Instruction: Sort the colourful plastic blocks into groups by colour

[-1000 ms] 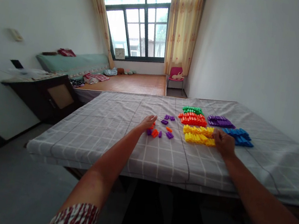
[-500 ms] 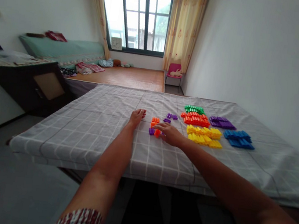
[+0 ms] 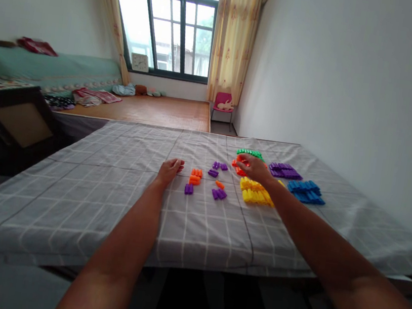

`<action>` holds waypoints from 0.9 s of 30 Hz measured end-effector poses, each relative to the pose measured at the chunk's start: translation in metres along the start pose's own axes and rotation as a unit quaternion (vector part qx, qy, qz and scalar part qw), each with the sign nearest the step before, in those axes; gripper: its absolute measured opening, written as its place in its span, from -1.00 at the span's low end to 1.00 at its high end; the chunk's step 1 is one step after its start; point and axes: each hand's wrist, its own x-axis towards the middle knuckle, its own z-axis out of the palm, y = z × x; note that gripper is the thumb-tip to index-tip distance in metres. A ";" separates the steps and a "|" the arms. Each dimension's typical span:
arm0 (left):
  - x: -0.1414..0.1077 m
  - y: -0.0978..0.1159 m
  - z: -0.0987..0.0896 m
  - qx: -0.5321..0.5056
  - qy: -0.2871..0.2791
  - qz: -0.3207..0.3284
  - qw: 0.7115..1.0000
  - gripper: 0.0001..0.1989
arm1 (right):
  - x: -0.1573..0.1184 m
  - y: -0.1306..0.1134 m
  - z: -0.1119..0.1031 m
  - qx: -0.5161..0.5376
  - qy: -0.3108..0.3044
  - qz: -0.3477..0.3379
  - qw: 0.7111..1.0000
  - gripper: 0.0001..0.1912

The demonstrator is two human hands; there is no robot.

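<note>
My left hand point(image 3: 170, 169) rests on the checked cloth, loosely open and holding nothing, left of two short rows of orange plastic pieces point(image 3: 196, 176). My right hand point(image 3: 253, 168) is over the orange pile point(image 3: 238, 170), its thumb and fingers closed around orange pieces there; the hand hides part of the pile. Between my hands lie a purple pair point(image 3: 189, 189), a single orange piece point(image 3: 219, 184), a purple cluster point(image 3: 219, 194) and more purple pieces point(image 3: 219, 166) farther back.
Around my right forearm are piles of yellow point(image 3: 256, 196), green point(image 3: 250, 153), purple point(image 3: 285, 171) and blue pieces point(image 3: 306, 191). The cloth-covered table point(image 3: 115, 198) has a front edge close to me. A dark cabinet point(image 3: 7, 121) stands left; a white wall point(image 3: 333, 90) rises right.
My right hand has moved right and away, from the small orange and purple pieces to the orange pile. Orange pieces near the purple pair are gone. The view has turned right.
</note>
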 end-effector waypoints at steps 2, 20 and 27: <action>0.000 0.001 0.000 0.005 -0.006 -0.002 1.000 -0.58 | 0.010 0.039 -0.021 -0.036 0.010 0.094 0.995 -0.75; 0.004 -0.006 0.001 0.044 -0.026 0.004 0.999 -0.60 | 0.032 0.000 0.023 -0.066 -0.074 -0.053 0.994 -0.81; 0.005 -0.008 -0.001 0.026 -0.041 0.014 0.999 -0.63 | 0.051 -0.094 0.083 -0.002 -0.211 -0.193 0.958 -0.67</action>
